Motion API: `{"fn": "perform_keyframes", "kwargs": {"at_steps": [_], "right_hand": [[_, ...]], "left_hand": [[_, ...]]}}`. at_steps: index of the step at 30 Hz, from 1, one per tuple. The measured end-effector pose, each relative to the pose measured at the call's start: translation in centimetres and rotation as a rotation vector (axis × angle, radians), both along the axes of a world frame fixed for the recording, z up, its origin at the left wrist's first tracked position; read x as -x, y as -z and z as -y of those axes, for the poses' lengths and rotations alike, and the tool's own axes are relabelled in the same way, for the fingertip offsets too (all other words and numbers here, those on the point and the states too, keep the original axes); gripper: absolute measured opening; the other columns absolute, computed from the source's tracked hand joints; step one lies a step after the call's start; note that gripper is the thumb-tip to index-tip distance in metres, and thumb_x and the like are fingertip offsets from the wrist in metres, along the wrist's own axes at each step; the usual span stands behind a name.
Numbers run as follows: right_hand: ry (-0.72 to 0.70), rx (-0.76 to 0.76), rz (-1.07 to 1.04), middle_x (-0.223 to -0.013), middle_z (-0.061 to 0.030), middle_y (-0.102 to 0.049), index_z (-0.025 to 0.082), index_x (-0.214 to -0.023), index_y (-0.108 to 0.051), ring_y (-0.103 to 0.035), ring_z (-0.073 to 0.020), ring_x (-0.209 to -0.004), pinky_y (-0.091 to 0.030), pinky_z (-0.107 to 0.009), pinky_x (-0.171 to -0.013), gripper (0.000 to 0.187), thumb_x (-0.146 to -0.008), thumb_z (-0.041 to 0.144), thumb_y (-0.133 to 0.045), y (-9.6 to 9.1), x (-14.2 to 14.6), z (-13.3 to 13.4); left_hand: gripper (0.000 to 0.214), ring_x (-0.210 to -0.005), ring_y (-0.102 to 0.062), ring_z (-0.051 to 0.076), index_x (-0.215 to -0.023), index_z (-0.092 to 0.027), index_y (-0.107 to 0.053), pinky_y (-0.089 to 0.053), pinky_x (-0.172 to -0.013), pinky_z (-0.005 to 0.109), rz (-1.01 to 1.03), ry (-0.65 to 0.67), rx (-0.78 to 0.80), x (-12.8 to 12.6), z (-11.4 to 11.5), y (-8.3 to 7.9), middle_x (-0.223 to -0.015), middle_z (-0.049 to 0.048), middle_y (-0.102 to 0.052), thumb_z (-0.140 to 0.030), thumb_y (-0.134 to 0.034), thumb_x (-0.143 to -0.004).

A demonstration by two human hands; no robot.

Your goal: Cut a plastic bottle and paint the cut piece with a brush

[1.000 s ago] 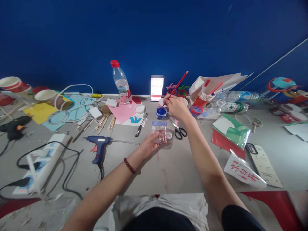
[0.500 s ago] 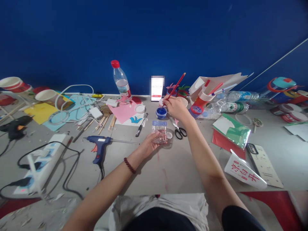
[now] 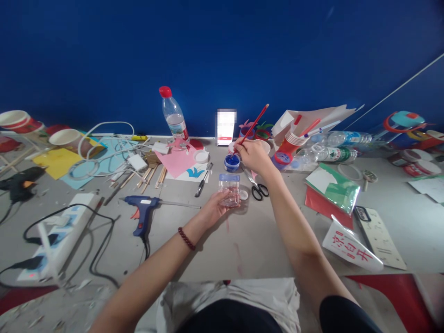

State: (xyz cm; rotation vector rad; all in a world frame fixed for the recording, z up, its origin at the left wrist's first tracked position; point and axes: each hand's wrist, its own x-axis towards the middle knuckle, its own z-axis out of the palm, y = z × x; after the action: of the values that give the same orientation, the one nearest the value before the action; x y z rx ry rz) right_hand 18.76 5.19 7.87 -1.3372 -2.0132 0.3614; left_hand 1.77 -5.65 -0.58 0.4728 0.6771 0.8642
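Observation:
My left hand [image 3: 218,208] is wrapped round a cut-off clear plastic bottle piece [image 3: 229,190] with a band of blue at its top edge. In my right hand [image 3: 253,153] is a red paintbrush [image 3: 257,121], its tip down in a small pot of blue paint [image 3: 232,162]. A white round lid [image 3: 243,195] lies just right of the plastic piece. Black-handled scissors [image 3: 259,190] rest below my right wrist, their blades partly hidden. To the left lie a black pen [image 3: 203,180] and a blue paper cutout [image 3: 196,172] on white paper.
A blue glue gun [image 3: 142,208] and a power strip [image 3: 65,231] with trailing black cords occupy the left. Behind stand a red-capped bottle [image 3: 173,115] and a lit phone [image 3: 225,127]. Paper cups [image 3: 290,143], plastic bottles [image 3: 335,153] and green paper [image 3: 338,187] are on the right.
The view has shifted very slightly. Both hands keep their places, with the brush tip still at the blue paint pot.

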Motion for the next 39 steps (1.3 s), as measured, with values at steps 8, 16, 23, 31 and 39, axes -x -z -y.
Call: {"fn": "perform_keyframes", "kwargs": {"at_steps": [8, 16, 23, 31, 39], "right_hand": [[0.036, 0.069, 0.067, -0.090, -0.0085, -0.075, 0.019, -0.071, -0.068, -0.067, -0.0223, -0.082, -0.044, -0.035, -0.079, 0.029, -0.095, 0.019, -0.051, -0.5, 0.5, 0.3], [0.033, 0.045, 0.005, -0.089, -0.0083, -0.075, 0.019, -0.072, -0.068, -0.066, -0.0225, -0.084, -0.046, -0.036, -0.082, 0.032, -0.095, 0.019, -0.047, -0.7, -0.2, 0.4], [0.048, 0.083, 0.006, -0.088, -0.0082, -0.075, 0.020, -0.072, -0.067, -0.068, -0.0227, -0.083, -0.048, -0.036, -0.081, 0.031, -0.095, 0.019, -0.047, -1.1, -0.2, 0.5], [0.119, 0.079, 0.073, -0.086, -0.0102, -0.076, 0.018, -0.075, -0.068, -0.069, -0.0249, -0.086, -0.047, -0.037, -0.081, 0.028, -0.096, 0.020, -0.049, -0.6, -0.5, 0.0], [0.144, 0.049, -0.038, -0.086, -0.0082, -0.075, 0.018, -0.080, -0.069, -0.069, -0.0219, -0.081, -0.049, -0.034, -0.078, 0.025, -0.096, 0.023, -0.049, -0.8, -0.7, 0.2]], "left_hand": [[0.037, -0.086, -0.071, 0.022, -0.102, -0.012, -0.075, -0.055, -0.085, 0.035, -0.007, 0.002, -0.009, 0.0, 0.0, 0.1, -0.091, 0.0110, -0.076, -0.038, -0.079, -0.077], [0.037, -0.087, -0.071, 0.022, -0.105, -0.009, -0.075, -0.055, -0.085, 0.035, 0.002, 0.002, 0.014, 0.0, -0.1, 0.0, -0.091, 0.0122, -0.076, -0.034, -0.078, -0.077], [0.036, -0.085, -0.071, 0.022, -0.102, -0.010, -0.075, -0.056, -0.083, 0.034, 0.009, 0.000, 0.018, 0.0, 0.0, 0.0, -0.091, 0.0116, -0.077, -0.035, -0.078, -0.077], [0.038, -0.087, -0.071, 0.022, -0.103, -0.010, -0.075, -0.055, -0.084, 0.035, 0.007, -0.006, 0.021, 0.0, 0.0, 0.2, -0.090, 0.0117, -0.077, -0.036, -0.080, -0.075], [0.039, -0.087, -0.071, 0.023, -0.103, -0.010, -0.076, -0.056, -0.083, 0.034, 0.012, -0.005, 0.023, 0.0, 0.0, 0.1, -0.090, 0.0117, -0.077, -0.036, -0.080, -0.074]]}}
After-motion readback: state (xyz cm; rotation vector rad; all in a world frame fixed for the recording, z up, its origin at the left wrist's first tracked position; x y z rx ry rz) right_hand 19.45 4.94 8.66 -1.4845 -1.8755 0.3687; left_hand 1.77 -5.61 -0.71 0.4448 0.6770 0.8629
